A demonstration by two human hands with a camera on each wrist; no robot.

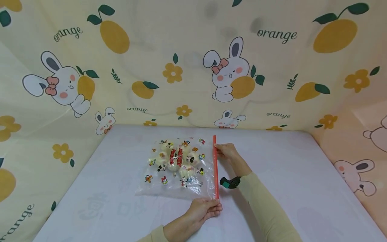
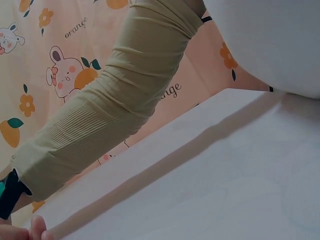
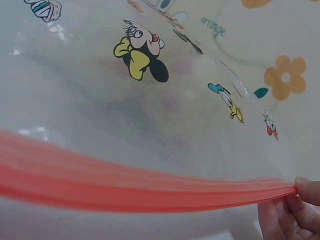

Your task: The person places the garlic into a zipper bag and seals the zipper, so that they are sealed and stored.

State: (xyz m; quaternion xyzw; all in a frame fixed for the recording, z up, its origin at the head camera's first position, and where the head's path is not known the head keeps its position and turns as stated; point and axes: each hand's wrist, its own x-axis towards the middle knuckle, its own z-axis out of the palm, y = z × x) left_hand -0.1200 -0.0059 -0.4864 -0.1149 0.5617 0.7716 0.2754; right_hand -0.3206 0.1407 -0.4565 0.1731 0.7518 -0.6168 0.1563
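A clear zip bag (image 1: 169, 186) with cartoon prints lies on the white table, several pale round things (image 1: 187, 170) bunched inside it. Along its right side runs a red zip strip (image 1: 216, 168). At the strip's far end my right hand (image 1: 228, 153) pinches it between thumb and fingers; the right wrist view also shows this grip, the red strip (image 3: 150, 195) stretching across. My left hand (image 1: 201, 211) pinches the near end, thumb on top. Only some fingertips (image 2: 37, 229) show at the lower left corner of the left wrist view.
The white table (image 1: 302, 188) reaches back to a printed cloth wall (image 1: 187, 40) with rabbits and oranges. A black band (image 1: 230, 182) with a green patch sits at my right wrist. My right sleeve (image 1: 266, 208) crosses over the table's right part.
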